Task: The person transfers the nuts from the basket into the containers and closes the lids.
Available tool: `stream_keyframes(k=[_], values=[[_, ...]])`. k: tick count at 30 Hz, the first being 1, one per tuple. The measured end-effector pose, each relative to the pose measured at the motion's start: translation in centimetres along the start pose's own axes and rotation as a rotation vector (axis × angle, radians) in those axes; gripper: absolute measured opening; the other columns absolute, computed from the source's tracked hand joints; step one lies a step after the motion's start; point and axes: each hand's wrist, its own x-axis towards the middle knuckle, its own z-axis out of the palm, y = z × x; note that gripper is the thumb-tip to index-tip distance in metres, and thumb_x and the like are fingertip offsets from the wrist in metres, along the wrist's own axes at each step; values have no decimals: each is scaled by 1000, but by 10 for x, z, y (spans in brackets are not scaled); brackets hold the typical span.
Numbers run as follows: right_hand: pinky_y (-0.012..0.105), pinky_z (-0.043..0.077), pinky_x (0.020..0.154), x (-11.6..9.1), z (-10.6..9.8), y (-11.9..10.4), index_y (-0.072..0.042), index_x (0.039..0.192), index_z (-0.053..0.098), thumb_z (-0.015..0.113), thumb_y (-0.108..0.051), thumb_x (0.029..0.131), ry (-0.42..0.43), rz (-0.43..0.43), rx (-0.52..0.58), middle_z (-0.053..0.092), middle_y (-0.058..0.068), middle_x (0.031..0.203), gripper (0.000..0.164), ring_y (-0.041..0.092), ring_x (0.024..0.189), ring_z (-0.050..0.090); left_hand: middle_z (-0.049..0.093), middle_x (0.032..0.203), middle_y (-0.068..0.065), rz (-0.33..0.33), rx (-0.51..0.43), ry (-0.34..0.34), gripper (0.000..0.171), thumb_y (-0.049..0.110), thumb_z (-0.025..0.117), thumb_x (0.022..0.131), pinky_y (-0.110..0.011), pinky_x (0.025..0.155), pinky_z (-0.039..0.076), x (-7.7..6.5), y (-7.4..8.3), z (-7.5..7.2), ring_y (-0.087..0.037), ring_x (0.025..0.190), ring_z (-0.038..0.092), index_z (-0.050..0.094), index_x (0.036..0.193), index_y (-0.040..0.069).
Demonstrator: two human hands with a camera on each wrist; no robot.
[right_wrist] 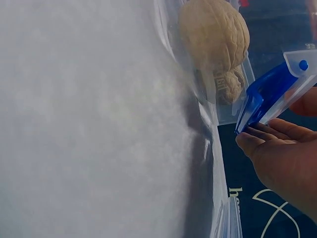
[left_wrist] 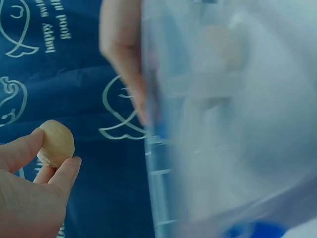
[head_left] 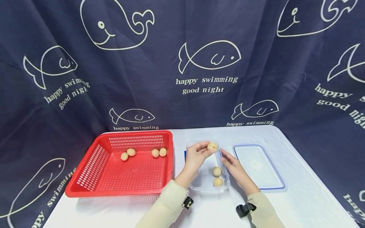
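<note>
My left hand [head_left: 196, 155] pinches a walnut [head_left: 212, 147] between thumb and fingers, above the far part of a clear plastic container [head_left: 199, 189]. In the left wrist view the same walnut [left_wrist: 57, 144] shows at the fingertips. Two more walnuts, one nearer [head_left: 218, 182] and one behind it [head_left: 216, 171], lie inside along the container's right side. My right hand [head_left: 235, 166] rests at the container's outer right wall with its fingers extended. In the right wrist view, its fingertips [right_wrist: 247, 141] are right at a blue clip [right_wrist: 270, 94] on the container.
On the left stands a red plastic basket [head_left: 119, 191] with several walnuts [head_left: 131, 152] in it. A clear lid with a blue seal [head_left: 258, 166] lies flat to the right of the container. A dark blue curtain [head_left: 165, 104] hangs behind the white table [head_left: 302, 196].
</note>
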Motion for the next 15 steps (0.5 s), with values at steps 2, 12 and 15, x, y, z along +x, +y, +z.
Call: stream_keyframes(k=[2, 12, 15], values=[[47, 15, 116, 0, 0, -1, -2, 150, 26, 44, -17, 103, -3, 0, 10, 24, 20, 155, 53, 36, 143, 20, 70, 108, -14, -21, 8, 27, 33, 3, 75, 81, -26, 84, 54, 3, -9, 2, -21, 101, 67, 67, 113, -3], [48, 15, 116, 2, 0, 0, -4, 151, 27, 45, -19, 103, 0, 14, 11, 24, 19, 155, 53, 36, 143, 19, 70, 106, -13, -75, 70, 115, 32, 0, 77, 78, -24, 82, 54, 13, -44, 9, -21, 97, 67, 69, 109, -2], [48, 15, 116, 1, -1, 1, -4, 151, 27, 45, -18, 103, 0, 20, 11, 23, 18, 156, 53, 36, 143, 19, 71, 103, -13, -95, 78, 116, 32, -2, 76, 77, -24, 80, 55, 14, -52, 12, -20, 94, 67, 69, 108, -4]])
